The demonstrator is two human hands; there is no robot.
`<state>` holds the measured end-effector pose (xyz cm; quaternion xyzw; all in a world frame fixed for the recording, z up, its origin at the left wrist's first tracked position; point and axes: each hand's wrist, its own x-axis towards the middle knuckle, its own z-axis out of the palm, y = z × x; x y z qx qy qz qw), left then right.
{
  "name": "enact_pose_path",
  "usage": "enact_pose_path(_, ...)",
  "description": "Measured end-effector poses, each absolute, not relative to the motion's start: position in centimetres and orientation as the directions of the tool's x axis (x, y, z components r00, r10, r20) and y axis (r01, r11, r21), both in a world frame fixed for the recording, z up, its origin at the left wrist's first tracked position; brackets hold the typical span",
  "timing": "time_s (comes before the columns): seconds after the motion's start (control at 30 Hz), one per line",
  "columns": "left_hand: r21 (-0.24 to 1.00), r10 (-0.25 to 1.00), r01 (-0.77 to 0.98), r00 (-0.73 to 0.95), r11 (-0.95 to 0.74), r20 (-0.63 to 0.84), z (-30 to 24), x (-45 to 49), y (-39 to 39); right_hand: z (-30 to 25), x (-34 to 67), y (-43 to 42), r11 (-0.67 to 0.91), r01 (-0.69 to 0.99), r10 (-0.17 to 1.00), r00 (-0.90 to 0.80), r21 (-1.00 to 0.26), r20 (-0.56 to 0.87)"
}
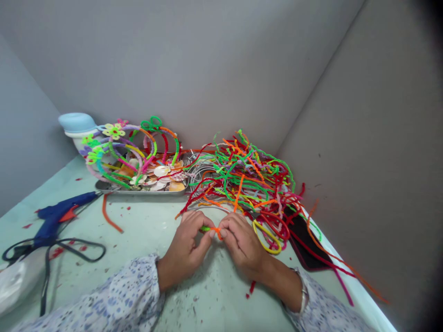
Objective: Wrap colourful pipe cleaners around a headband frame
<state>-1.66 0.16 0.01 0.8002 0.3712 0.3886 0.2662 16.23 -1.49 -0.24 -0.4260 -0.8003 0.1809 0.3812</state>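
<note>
Over the tabletop [145, 249], left hand [183, 246] and right hand [242, 244] curl inward, pinching a green-orange pipe cleaner [212, 229].

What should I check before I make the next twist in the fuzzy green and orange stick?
1. Left hand and right hand both pinching the green and orange pipe cleaner: ok.
2. Join between the two colours tight: cannot tell, the grip hides it.
3. Loose pipe cleaners kept away from the hands: not ok, the tangled heap reaches right up to them.
4. Blue glue gun away from the hands: ok, it lies off to the left.
5. Its black cord clear of the hands: ok.
6. Glue gun hot: cannot tell.
</note>
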Motion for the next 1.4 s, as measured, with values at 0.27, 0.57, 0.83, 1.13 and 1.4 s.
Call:
enact_pose_path(0.27, 0.716, 0.803, 0.389, 0.424, -0.580, 0.420, 0.14, -1.53, 0.11, -0.10, 16.38, -1.49, 0.549, 0.525, 0.836, -0.355, -0.650, 0.420)
enact_pose_path(0.57, 0.716, 0.810, 0.402, 0.418, -0.571, 0.411, -0.10, -1.67, 0.24, -0.12, 16.35, -1.28, 0.542, 0.491, 0.840, -0.336, -0.682, 0.426)
enact_pose_path(0.83, 0.698, 0.805, 0.418, 0.422, -0.581, 0.417, 0.15, -1.59, 0.07, -0.38, 16.53, -1.10, 0.570, 0.444, 0.821, -0.338, -0.691, 0.460)
enact_pose_path(1.13, 0.670, 0.790, 0.433, 0.443, -0.603, 0.425, 0.25, -1.46, 0.38, -0.37, 16.40, -1.21, 0.584, 0.492, 0.811, -0.340, -0.646, 0.475)
enact_pose_path(1.4, 0.610, 0.769, 0.472, 0.446, -0.636, 0.457, 0.44, -1.32, -0.01, -0.49, 16.20, -1.45, 0.623, 0.562, 0.762, -0.278, -0.545, 0.584)
